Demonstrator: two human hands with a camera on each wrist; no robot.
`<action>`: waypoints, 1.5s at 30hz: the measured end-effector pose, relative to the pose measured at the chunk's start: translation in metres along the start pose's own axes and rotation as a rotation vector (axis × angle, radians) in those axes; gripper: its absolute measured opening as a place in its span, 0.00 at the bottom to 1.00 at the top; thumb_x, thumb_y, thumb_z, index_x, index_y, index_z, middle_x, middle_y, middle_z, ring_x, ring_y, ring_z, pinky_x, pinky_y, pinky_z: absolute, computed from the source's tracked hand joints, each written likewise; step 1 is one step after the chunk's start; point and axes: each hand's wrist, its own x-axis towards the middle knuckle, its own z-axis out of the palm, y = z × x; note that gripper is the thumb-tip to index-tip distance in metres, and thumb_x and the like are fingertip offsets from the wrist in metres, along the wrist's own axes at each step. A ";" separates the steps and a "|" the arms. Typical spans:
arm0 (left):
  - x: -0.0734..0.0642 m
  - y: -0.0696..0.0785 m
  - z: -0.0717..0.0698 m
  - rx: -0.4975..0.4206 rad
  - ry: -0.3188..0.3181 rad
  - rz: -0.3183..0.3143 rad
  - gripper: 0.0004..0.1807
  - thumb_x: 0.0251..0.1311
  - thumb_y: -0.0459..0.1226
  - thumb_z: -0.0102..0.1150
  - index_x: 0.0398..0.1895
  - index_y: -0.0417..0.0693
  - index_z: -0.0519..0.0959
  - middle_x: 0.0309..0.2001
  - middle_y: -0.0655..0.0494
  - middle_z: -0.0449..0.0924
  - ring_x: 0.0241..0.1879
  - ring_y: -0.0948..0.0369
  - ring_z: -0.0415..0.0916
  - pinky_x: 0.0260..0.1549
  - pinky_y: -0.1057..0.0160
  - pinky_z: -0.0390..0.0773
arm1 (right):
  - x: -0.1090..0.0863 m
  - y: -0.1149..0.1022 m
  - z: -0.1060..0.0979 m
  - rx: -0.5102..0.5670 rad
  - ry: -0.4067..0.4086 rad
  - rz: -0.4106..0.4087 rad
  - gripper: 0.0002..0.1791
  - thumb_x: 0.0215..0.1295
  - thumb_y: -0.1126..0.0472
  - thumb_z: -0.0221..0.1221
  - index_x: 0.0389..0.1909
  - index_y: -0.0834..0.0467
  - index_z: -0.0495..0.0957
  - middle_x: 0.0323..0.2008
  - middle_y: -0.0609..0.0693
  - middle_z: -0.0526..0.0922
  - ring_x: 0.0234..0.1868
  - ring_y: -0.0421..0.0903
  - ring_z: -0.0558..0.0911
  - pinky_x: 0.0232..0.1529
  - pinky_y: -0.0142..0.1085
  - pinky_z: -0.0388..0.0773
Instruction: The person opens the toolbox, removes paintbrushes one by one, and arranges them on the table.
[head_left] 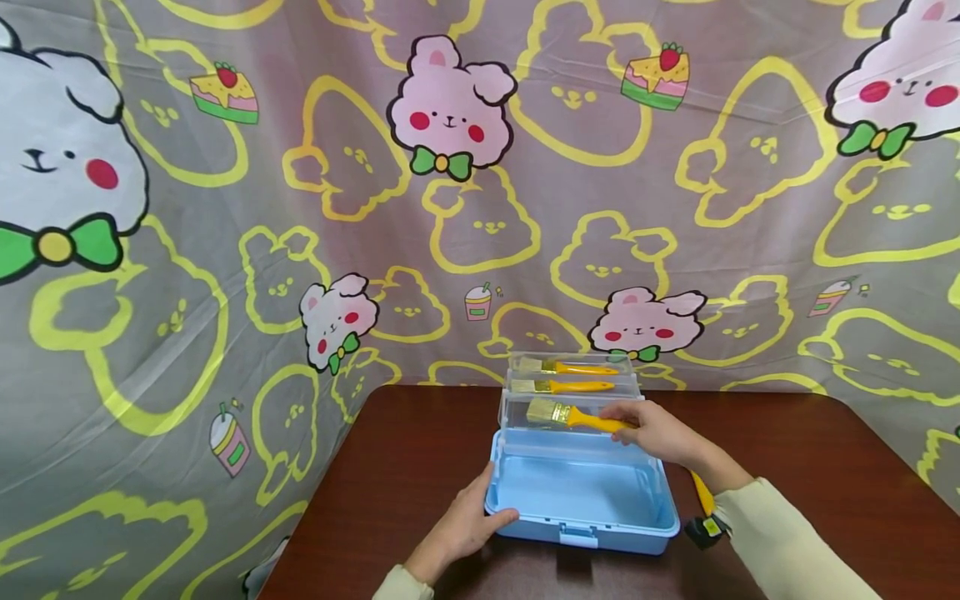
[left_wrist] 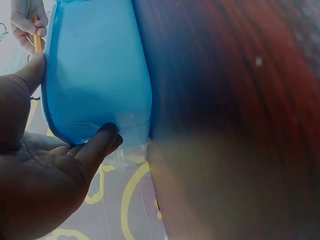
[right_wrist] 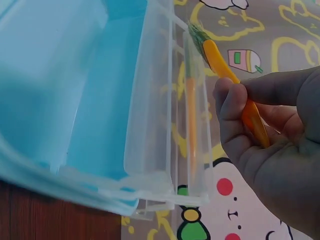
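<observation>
A light-blue toolbox [head_left: 585,492] stands unlidded on the table, its clear stepped trays [head_left: 517,412] raised at the back. My right hand [head_left: 660,429] pinches a paintbrush [head_left: 551,412] by its yellow handle, thumb against fingers, over the lowest tray. The brush lies level, pale bristles to the left. Two more paintbrushes lie in the upper trays, one paintbrush [head_left: 577,368] at the top and another paintbrush [head_left: 573,387] below it. At the box's front left corner my left hand [head_left: 468,517] grips the side, thumb by the front rim.
A black and yellow object [head_left: 705,529] lies right of the box, partly covered by my right forearm. The dark red-brown table [head_left: 405,450] reaches back to a patterned curtain [head_left: 405,242], which also hangs along the left. A latch [head_left: 578,536] sits on the box's front.
</observation>
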 end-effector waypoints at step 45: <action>0.000 -0.001 -0.001 -0.034 -0.004 0.006 0.48 0.60 0.51 0.60 0.75 0.47 0.44 0.72 0.44 0.52 0.65 0.49 0.58 0.58 0.44 0.63 | -0.075 0.082 -0.052 0.018 0.312 0.090 0.23 0.68 0.64 0.55 0.60 0.71 0.66 0.48 0.66 0.77 0.39 0.48 0.79 0.38 0.34 0.78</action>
